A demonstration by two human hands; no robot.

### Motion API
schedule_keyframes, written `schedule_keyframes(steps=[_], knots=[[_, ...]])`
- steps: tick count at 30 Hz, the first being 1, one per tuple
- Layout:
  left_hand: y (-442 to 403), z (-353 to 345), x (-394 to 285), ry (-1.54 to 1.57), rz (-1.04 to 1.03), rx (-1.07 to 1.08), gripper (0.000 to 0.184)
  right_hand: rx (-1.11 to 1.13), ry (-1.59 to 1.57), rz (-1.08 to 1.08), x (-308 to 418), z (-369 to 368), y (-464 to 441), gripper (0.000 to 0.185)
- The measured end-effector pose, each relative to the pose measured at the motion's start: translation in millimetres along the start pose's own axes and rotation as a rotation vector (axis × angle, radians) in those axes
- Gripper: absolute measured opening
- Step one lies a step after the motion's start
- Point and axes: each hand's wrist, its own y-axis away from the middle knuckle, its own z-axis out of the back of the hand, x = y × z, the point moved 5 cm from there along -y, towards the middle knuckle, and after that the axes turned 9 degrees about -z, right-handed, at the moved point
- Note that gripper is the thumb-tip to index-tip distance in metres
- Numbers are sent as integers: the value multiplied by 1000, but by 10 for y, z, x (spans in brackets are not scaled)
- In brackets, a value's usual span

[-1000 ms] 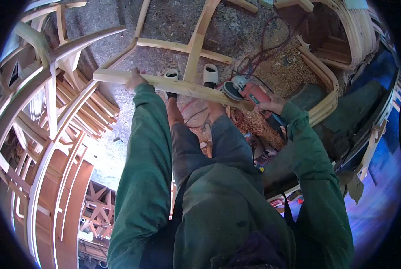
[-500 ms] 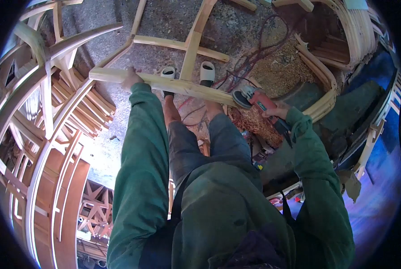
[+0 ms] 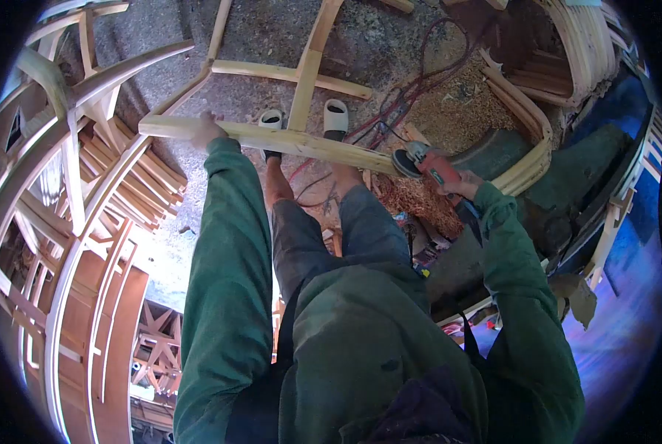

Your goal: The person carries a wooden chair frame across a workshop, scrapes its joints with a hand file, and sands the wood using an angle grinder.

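My left hand [image 3: 209, 132] is closed around the left part of a pale wooden frame's near rail [image 3: 301, 140]. This rail runs crosswise in front of my legs, and a post joins it from the far side. In my right hand [image 3: 463, 185] is a red angle grinder [image 3: 440, 169], gripped by its body. Its round dark disc [image 3: 406, 163] is at the rail's right end; whether it touches the wood I cannot tell.
Curved wooden frames [image 3: 68, 170] crowd the left side, beside stacked wooden pieces [image 3: 135, 177]. Bent wooden parts [image 3: 586, 52] stand at the far right. Red cables [image 3: 423, 78] and wood shavings [image 3: 449, 111] lie on the floor past my sandals [image 3: 336, 118].
The grinder has shifted a little right, toward the rail's end, and its disc appears turned differently. My left hand stays on the rail. The whole scene has slid slightly left in view.
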Motion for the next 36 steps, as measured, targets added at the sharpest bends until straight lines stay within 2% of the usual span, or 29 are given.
schedule_keyframes(steps=[3,6,9,12,13,15,18,21,27,30,33,36], knots=[[34,10,1,-39,14,-48,38,23,77,38,240,-122,-130,61],[-22,60,87,-56,42,2,38,48,161,76,549,-258,-287,69],[-91,86,138,-123,38,3,38,31,170,38,758,-365,-315,68],[-103,92,145,-203,33,20,41,40,97,158,1042,-498,-157,68],[-103,96,146,-192,33,8,41,28,130,131,1040,-486,-149,67],[-60,82,131,-173,37,-12,42,3,192,73,1011,-440,-157,64],[-90,82,122,-154,68,33,42,79,240,21,671,-307,-426,67],[-78,100,140,-143,55,-9,42,70,42,32,564,-306,-170,63],[-146,92,216,-112,40,10,48,9,45,-19,226,-117,-188,55],[-144,110,195,-153,66,33,54,34,0,-20,183,-103,-59,50],[-93,56,114,-68,65,57,61,-9,68,15,69,-19,-54,46],[-104,62,99,-138,46,104,69,-21,31,-38,-137,84,-127,42]])
